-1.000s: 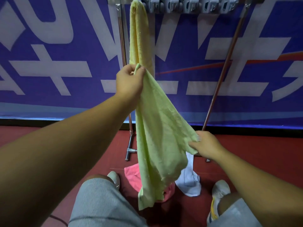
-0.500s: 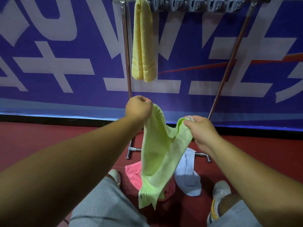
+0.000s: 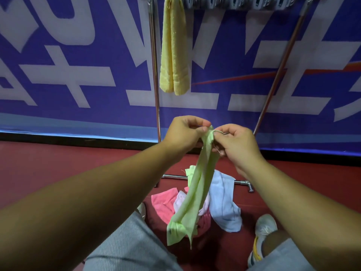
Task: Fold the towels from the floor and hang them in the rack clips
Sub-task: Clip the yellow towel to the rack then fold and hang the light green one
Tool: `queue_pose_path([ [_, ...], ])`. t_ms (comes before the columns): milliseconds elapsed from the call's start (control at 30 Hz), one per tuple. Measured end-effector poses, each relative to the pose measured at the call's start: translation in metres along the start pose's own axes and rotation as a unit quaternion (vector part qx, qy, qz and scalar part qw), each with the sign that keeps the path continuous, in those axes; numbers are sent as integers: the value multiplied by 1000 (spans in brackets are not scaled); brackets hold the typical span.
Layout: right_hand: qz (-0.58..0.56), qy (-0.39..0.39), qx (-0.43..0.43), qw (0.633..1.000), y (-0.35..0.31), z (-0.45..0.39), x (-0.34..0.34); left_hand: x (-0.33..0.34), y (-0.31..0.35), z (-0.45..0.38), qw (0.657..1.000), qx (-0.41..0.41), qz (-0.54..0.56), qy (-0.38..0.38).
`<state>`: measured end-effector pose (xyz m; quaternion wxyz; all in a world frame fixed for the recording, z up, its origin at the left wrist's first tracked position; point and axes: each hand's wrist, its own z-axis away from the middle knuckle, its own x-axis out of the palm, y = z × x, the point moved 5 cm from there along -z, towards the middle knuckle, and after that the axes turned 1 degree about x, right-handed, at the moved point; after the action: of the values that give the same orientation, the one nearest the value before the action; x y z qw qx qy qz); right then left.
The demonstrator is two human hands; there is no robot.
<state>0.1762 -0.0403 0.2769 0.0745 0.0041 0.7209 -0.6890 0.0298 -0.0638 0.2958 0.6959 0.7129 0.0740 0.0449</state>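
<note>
Left hand [image 3: 184, 132] and right hand [image 3: 235, 142] both pinch the green towel's [image 3: 197, 189] top corners together, fingers curled tight on the cloth, so it hangs doubled lengthwise above the floor pile, probably ready for a free rack clip [image 3: 236, 2].

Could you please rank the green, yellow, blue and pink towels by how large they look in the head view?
1. green towel, though nearest the camera
2. yellow towel
3. blue towel
4. pink towel, partly covered, so unsure against blue
</note>
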Motion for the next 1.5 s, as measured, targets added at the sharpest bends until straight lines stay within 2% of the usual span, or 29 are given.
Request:
queue_pose_path([
  [133,16,31,-2,999,-3,-4,-7,11,-4,2,999,1,-1,-51],
  [233,31,27,-13,999,-6,-4,-10,13,-3,4,990,75,-109,-47],
  [333,48,-30,-22,998,-8,-5,-9,10,0,3,982,106,-152,-18],
  [400,123,-95,-10,988,-6,-9,-11,4,0,-1,981,106,-163,-8],
  [467,293,-174,6,940,4,-13,-15,0,7,-1,961,141,-238,-16],
  [567,547,-264,-45,793,25,-11,-20,5,25,10,889,248,-381,-56],
  [600,582,-264,-62,766,30,-10,-22,7,30,13,866,282,-409,-63],
  [633,592,-244,-77,764,29,-11,-25,8,32,15,849,303,-429,-64],
  [733,546,-148,-117,816,19,-18,-36,3,33,13,831,315,-456,-55],
  [767,537,-141,-120,823,18,-19,-38,-2,32,10,825,314,-468,-48],
  [933,559,-284,-128,769,31,-3,-23,-14,17,3,760,295,-573,-83],
  [1000,569,-282,-139,760,34,-7,-22,-13,15,4,747,293,-590,-93],
  [1100,584,-217,-168,764,26,-15,-31,-17,18,5,741,290,-600,-86],
  [1200,578,-134,-197,781,14,-21,-47,-29,16,4,745,278,-601,-77],
  [1300,526,-77,-249,810,-1,-24,-51,-36,13,0,755,267,-594,-76],
  [1400,427,7,-294,855,-29,-17,-53,-40,23,-4,785,256,-563,-43],
  [1500,367,63,-325,869,-56,-14,-53,-44,44,-9,817,250,-520,9],
])
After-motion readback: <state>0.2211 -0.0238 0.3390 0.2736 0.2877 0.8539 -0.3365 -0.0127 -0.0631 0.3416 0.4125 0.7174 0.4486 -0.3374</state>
